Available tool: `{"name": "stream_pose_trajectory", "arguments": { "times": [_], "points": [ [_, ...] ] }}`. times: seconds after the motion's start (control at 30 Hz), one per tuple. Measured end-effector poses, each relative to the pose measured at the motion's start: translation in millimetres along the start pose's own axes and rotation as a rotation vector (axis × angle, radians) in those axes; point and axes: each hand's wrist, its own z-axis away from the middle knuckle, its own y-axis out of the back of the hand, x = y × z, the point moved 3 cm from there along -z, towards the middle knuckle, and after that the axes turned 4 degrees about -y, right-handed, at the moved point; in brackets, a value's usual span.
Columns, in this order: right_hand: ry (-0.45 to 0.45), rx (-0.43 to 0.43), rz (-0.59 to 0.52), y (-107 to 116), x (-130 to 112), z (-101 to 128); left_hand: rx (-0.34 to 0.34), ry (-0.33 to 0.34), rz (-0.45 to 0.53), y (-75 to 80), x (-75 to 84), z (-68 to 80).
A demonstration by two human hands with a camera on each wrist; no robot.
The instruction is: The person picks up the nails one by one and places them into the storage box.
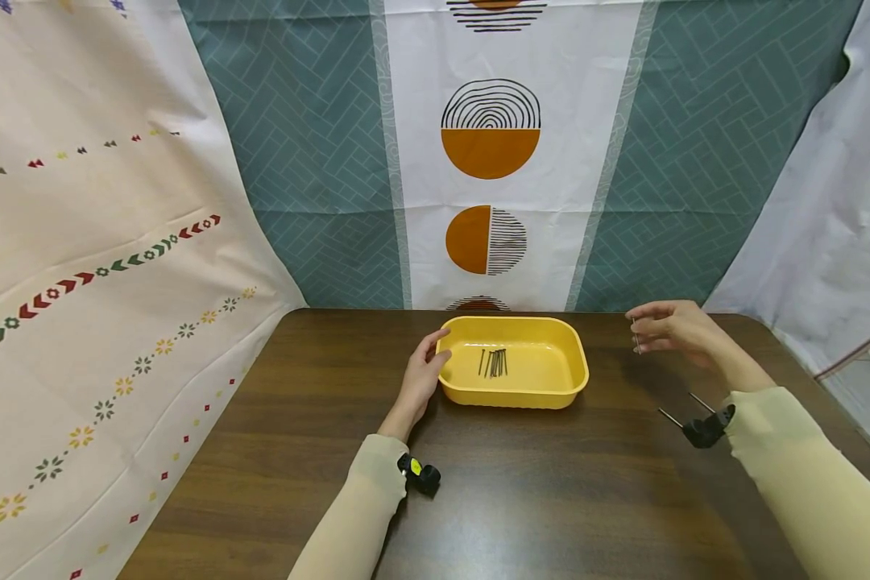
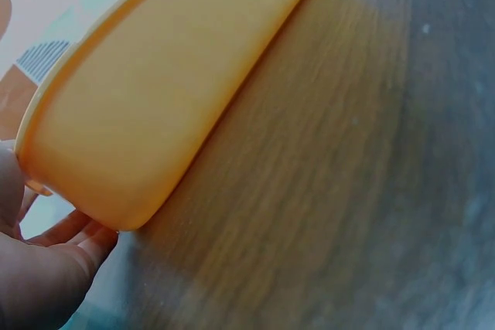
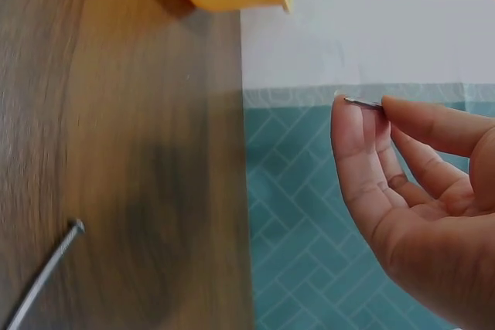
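So I'm pinching one thin nail (image 1: 634, 333) between thumb and fingertips of my right hand (image 1: 673, 329), holding it up off the tabletop (image 1: 522, 483), and it's standing roughly upright, long axis vertical. The yellow tray (image 1: 572, 385) is sitting to the left of that hand, near the far edge, with a small bunch of nails (image 1: 495, 362) already lying in the middle of it, pointing mostly near-to-far. My left hand (image 1: 422, 379) is resting against the tray's left wall, thumb on the rim, fingers lightly curved around the corner. So the right hand's the one with the nail, and the tray is a short way off to its left. Two more nails (image 1: 685, 407) are lying on the tabletop near my right wrist.
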Motion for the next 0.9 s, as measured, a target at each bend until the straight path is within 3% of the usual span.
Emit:
{"name": "stream_pose_trajectory", "arguments": {
  "times": [0.9],
  "points": [
    [0.005,-0.034,0.002,-43.0,-15.7,-19.9,-0.006,-0.02,-0.012,-1.3,-0.1,-0.3]
  ]
}}
